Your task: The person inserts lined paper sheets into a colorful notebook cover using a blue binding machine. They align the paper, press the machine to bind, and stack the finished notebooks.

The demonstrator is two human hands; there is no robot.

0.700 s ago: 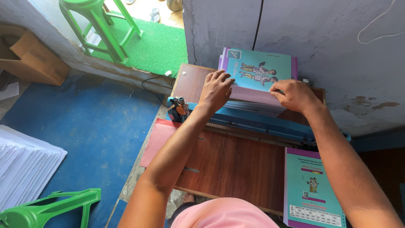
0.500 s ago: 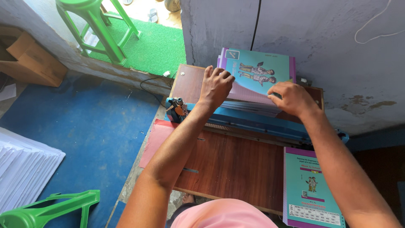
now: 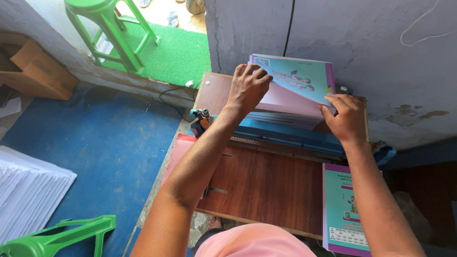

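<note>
Hands are working at the far edge of the wooden table (image 3: pixel 266 185), where a stack of booklets (image 3: pixel 285 102) is sitting in a blue cutting machine (image 3: pixel 285 135) against the grey wall (image 3: pixel 381 57). The left hand (image 3: pixel 247 88) is resting on the left end of the stack, fingers curled and pressed together over the edge of the top booklet's light blue cover (image 3: pixel 297 78), which is lifting off the pink pages beneath it. The right hand (image 3: pixel 346 116) is pinching the near right corner of that same cover between thumb and fingers, holding it tilted up. The stack itself is lying across the back of the table, touching the machine's blue bar on its near side.

At the near right corner of the table another booklet (image 3: pixel 345 209) with a purple border is lying flat, well apart from the stack. Down on the blue floor (image 3: pixel 95 143) to the left, a pile of white paper (image 3: pixel 28 190) is sitting beside an overturned green stool (image 3: pixel 62 235). Another green stool (image 3: pixel 112 31) is standing upright on a green mat (image 3: pixel 178 54) beyond the table, near a cardboard box (image 3: pixel 33 69).
</note>
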